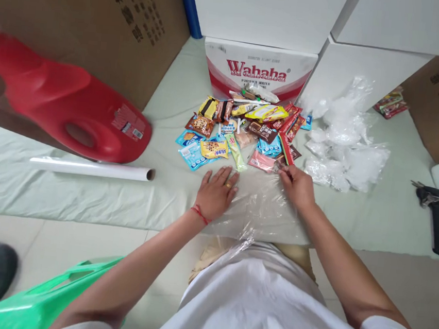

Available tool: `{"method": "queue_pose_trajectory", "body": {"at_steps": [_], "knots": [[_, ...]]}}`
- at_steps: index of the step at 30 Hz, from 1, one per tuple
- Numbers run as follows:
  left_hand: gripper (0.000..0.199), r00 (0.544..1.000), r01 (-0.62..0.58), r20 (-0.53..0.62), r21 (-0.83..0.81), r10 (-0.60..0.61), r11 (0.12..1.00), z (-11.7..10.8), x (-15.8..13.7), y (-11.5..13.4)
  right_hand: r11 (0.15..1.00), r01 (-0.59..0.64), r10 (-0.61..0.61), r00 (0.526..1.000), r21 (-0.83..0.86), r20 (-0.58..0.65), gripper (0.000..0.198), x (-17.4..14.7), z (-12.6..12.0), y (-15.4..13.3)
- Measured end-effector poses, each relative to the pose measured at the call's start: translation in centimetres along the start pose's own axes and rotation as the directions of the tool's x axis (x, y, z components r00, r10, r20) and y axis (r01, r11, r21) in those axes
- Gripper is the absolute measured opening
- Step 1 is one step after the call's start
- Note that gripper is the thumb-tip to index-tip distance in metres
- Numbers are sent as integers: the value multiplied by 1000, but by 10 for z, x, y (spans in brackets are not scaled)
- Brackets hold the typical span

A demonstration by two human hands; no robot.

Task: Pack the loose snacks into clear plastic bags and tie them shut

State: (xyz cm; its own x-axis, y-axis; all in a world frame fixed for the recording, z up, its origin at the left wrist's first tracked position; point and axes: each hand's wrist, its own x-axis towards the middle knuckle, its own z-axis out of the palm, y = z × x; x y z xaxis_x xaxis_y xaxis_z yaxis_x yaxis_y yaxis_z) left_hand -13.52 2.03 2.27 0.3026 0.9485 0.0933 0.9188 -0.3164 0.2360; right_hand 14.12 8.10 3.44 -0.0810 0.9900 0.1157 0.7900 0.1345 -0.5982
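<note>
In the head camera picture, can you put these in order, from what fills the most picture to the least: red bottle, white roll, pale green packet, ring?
Biggest to smallest in the head view:
1. Red bottle
2. White roll
3. Pale green packet
4. Ring

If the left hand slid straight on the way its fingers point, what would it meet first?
Probably the slim light-green packet just beyond the fingertips of the left hand; the yellow packet lies close beside that line. Exact clearance is unclear.
</note>
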Motion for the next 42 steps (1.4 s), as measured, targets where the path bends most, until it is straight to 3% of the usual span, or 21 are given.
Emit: {"method": "queue_pose_trajectory", "body": {"at_steps": [4,6,8,9,11,13,15,18,21,24,26,29,32,33,36,39,42], "knots": [[56,999,9,46,15,-9,1000,5,-1,-9,988,32,-62,979,-149,-196,29,-1,-32,12],[58,999,5,49,11,-6,1000,4,-3,-8,971,145,-184,961,-191,-207,30,-16,-42,5],[59,999,5,51,8,-5,1000,3,-4,-6,917,362,-373,927,-165,-39,33,-42,-44,-3],[59,999,9,53,8,-9,1000,3,-3,-6,871,476,-468,879,-122,89,36,-57,-42,-6],[59,998,14,61,10,-15,1000,4,-2,-7,773,634,-593,726,-6,348,47,-91,-40,-3],[58,998,5,68,15,-6,1000,4,0,-11,726,683,-614,594,77,519,56,-122,-44,10],[58,997,-16,74,17,15,1000,5,3,-17,739,666,-579,547,105,604,59,-146,-59,29],[57,997,-32,76,7,32,999,5,8,-25,799,587,-527,573,136,627,51,-159,-95,53],[56,999,-10,47,-29,12,1000,0,10,-28,846,475,-526,669,241,526,35,-149,-121,55],[51,989,76,-121,-67,-84,995,-12,4,-17,873,411,-479,823,263,304,22,-122,-115,36],[45,958,100,-259,-105,-124,989,-20,-4,-3,887,415,-448,880,202,159,21,-100,-94,16],[37,964,9,-262,-151,-49,988,-23,-12,17,860,488,-503,860,151,89,29,-68,-50,-13],[44,994,7,-106,-109,-19,994,-13,-15,20,818,571,-568,787,63,239,40,-50,-17,-21],[49,997,37,-64,-76,-42,996,-8,-15,16,818,574,-556,783,17,279,42,-47,-11,-17],[56,996,87,10,11,-87,996,0,-18,-2,865,491,-448,849,-103,280,45,-44,-11,15],[58,998,48,34,41,-50,998,2,-21,-15,919,377,-351,915,-116,198,40,-42,-28,45],[59,999,3,34,46,-4,999,1,-19,-18,958,262,-254,964,-113,84,35,-31,-43,46]]}}
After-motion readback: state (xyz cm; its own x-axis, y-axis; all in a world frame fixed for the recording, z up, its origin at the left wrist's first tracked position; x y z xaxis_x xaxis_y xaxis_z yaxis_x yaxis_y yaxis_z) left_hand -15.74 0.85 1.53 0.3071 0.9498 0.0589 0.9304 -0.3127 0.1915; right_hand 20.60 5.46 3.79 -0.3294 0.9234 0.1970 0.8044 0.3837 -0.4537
